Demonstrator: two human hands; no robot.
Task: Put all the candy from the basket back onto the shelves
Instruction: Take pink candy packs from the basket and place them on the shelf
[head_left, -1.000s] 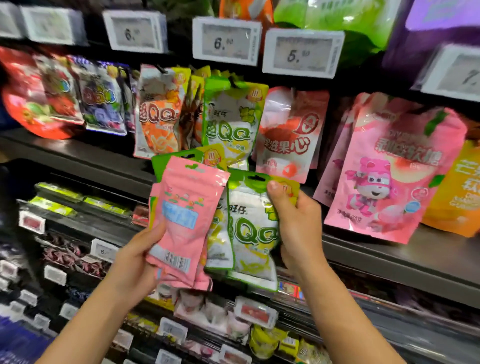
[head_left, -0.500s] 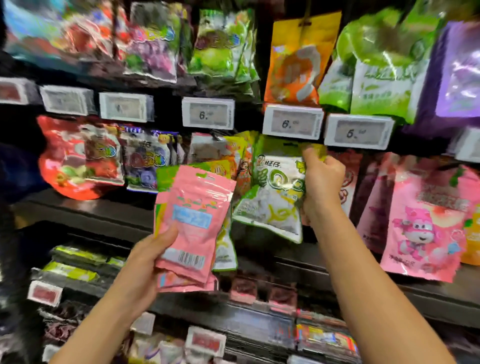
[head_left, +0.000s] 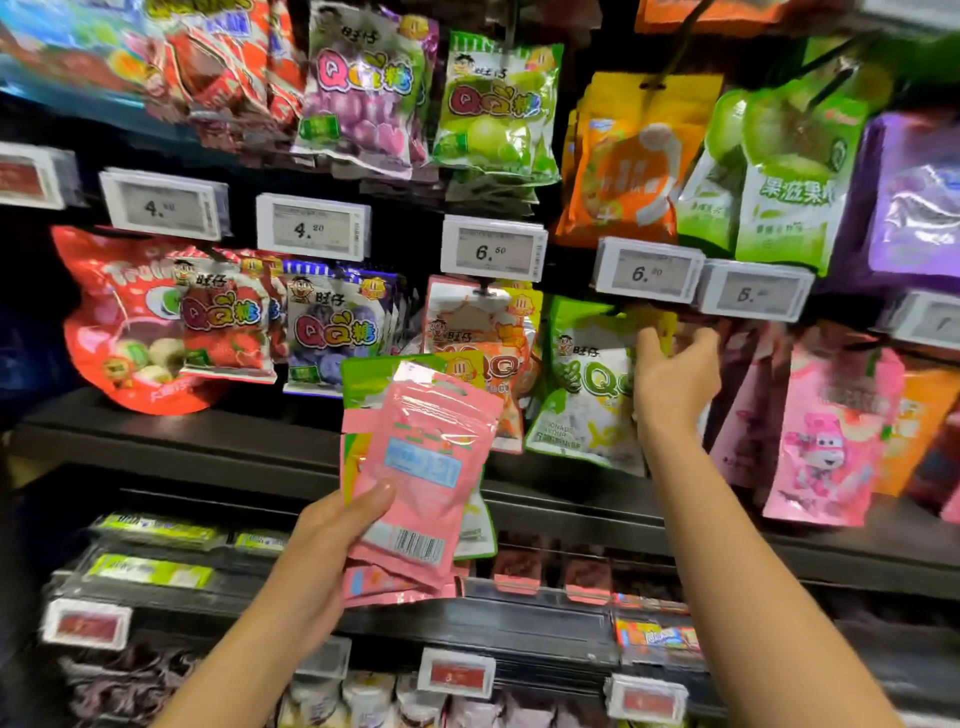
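Our left hand (head_left: 332, 540), low in the middle of the frame, is closed around a fanned stack of candy packs: a pink pack (head_left: 426, 467) with a barcode faces us in front, the thumb pressed on its lower left, and a green pack (head_left: 369, 376) shows behind its top edge. More pink edges stick out below the stack.

Our right hand (head_left: 675, 384), right of centre, reaches up to the shelf with fingers loosely spread, the fingertips at the top right corner of a green and white candy bag (head_left: 587, 395) that hangs under a price tag (head_left: 647, 271) reading 6. We cannot tell whether the fingers pinch the bag or only touch it.

Just left of that bag hangs an orange and white bag (head_left: 478, 332) under another 6.50 tag (head_left: 492, 252). Further left are a purple grape bag (head_left: 332, 332) and red strawberry bags (head_left: 223, 322). At the right edge a pink cartoon bag (head_left: 826, 441) hangs on the same row. The black shelf (head_left: 171, 441) runs across the frame beneath them, with more rows of candy above and below.
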